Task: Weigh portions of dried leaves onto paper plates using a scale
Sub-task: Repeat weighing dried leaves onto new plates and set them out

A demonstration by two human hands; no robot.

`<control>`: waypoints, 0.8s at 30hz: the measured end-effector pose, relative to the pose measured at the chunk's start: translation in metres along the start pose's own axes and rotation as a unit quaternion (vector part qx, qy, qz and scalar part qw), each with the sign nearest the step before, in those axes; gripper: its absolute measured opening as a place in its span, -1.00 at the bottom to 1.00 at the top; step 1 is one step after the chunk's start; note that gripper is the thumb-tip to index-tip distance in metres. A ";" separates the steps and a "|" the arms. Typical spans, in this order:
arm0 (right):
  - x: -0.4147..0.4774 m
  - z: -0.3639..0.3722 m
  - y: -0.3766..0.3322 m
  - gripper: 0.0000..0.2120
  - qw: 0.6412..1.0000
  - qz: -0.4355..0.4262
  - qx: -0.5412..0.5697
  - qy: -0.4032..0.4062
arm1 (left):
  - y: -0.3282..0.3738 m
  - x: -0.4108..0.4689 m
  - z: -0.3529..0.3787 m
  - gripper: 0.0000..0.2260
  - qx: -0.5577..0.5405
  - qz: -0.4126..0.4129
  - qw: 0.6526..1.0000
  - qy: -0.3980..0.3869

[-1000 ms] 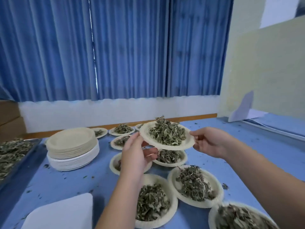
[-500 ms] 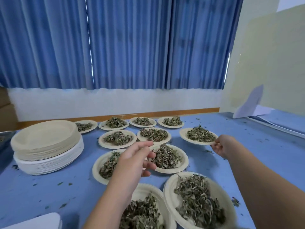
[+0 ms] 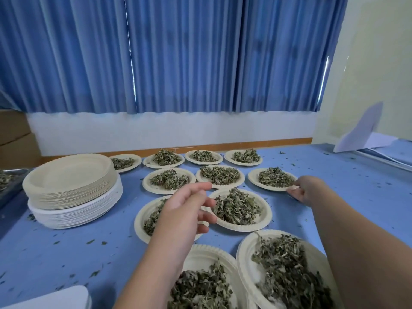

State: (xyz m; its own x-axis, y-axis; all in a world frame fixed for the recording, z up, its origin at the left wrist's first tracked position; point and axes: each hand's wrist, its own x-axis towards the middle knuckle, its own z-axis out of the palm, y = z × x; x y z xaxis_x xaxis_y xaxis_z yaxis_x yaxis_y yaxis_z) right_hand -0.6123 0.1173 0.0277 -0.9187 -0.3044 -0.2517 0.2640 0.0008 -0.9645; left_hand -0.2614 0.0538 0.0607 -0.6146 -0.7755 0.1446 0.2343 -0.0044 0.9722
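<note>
Several paper plates of dried leaves lie in rows on the blue table [image 3: 347,197]. My right hand [image 3: 304,191] reaches out to the rightmost plate of the middle row [image 3: 253,178] and pinches its near right rim; that plate rests on the table. My left hand [image 3: 186,210] hovers empty with loosely spread fingers over a filled plate [image 3: 139,221] at centre left, beside another filled plate [image 3: 265,219]. Two more filled plates [image 3: 245,262] sit nearest me. A white scale corner [image 3: 49,297] shows at the bottom left.
A tall stack of unused paper plates [image 3: 71,186] stands at the left. A metal tray of loose leaves [image 3: 6,181] is at the far left edge. Leaf crumbs litter the table. A white folded sheet [image 3: 365,130] leans at the back right, under blue curtains.
The plate I held up with both hands has been carried forward and set down at the right end of the middle row. My left hand let go and drew back.
</note>
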 end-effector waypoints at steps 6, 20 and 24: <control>-0.003 0.017 -0.008 -0.54 1.000 0.005 0.021 -0.015 | 0.001 -0.001 0.000 -0.70 -0.002 0.000 1.000 0.005; -0.058 0.020 -0.028 -0.77 0.997 0.031 -0.002 -0.064 | 0.029 -0.005 -0.007 -0.78 -0.038 0.034 0.998 0.022; -0.107 0.036 -0.037 -0.92 0.990 0.029 0.046 -0.133 | 0.057 -0.020 -0.036 -0.77 -0.099 0.064 0.991 0.062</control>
State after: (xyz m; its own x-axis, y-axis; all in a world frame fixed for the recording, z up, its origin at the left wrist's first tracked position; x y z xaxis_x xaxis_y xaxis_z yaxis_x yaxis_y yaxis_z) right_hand -0.5135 0.1155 0.0933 -0.7951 -0.5456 -0.2649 0.3507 -0.0573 -0.9347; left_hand -0.2088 0.0468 0.1068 -0.4757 -0.8497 0.2276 0.4551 -0.0163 0.8903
